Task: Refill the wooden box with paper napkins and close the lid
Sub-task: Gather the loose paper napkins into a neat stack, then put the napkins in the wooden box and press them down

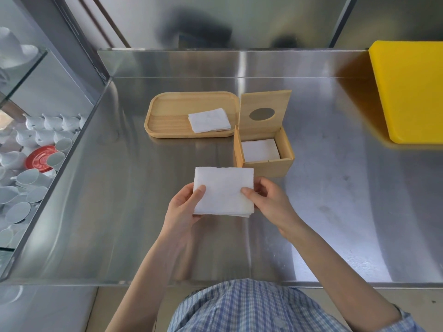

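Together, left hand (pixel 184 204) and right hand (pixel 268 200) grip napkin stack (pixel 224 190).

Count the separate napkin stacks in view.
3: one held in both hands, one on the wooden tray, one inside the open wooden box. Sheets per stack cannot be counted.

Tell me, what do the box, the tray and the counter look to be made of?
The box and tray look like pale, unpainted wood: faint grain lines show, with a matte finish. The counter looks like brushed stainless steel: grey, with soft streaky reflections. The stack held by both hands looks like soft white paper, slightly textured.
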`<state>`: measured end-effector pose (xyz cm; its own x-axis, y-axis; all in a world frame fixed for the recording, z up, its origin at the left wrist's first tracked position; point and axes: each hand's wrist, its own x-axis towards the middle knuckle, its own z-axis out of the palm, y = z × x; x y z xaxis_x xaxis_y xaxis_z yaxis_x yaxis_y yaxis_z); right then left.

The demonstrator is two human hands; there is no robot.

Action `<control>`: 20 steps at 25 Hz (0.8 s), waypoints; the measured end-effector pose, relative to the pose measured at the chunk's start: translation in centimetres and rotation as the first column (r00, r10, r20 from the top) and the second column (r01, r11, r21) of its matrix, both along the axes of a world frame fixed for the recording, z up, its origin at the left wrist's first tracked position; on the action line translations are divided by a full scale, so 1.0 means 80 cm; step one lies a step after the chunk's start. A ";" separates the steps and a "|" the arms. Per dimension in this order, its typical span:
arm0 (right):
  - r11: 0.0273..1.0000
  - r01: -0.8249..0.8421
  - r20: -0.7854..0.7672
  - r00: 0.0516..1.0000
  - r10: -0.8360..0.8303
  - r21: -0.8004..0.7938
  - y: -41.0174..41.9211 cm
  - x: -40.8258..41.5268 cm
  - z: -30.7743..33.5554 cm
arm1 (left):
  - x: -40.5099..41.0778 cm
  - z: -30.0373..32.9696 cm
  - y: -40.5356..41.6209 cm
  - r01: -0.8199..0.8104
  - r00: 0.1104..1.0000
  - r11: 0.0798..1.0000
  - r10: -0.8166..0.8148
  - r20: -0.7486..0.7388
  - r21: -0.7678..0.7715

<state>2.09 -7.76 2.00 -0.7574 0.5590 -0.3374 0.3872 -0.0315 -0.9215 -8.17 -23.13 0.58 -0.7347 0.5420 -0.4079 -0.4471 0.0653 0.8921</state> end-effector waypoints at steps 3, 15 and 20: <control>0.995 -0.004 0.005 1.000 0.004 0.097 0.018 0.011 0.006 | 0.010 0.004 0.016 -0.024 0.999 0.997 0.021 -0.047 -0.067; 0.922 0.080 0.002 0.996 -0.087 0.379 0.095 0.023 0.011 | 0.017 0.012 0.093 -0.053 0.971 0.981 0.008 -0.237 -0.187; 0.848 0.047 0.014 0.998 -0.064 0.528 0.130 0.011 0.017 | -0.002 0.014 0.134 -0.044 0.945 0.948 -0.063 -0.322 -0.315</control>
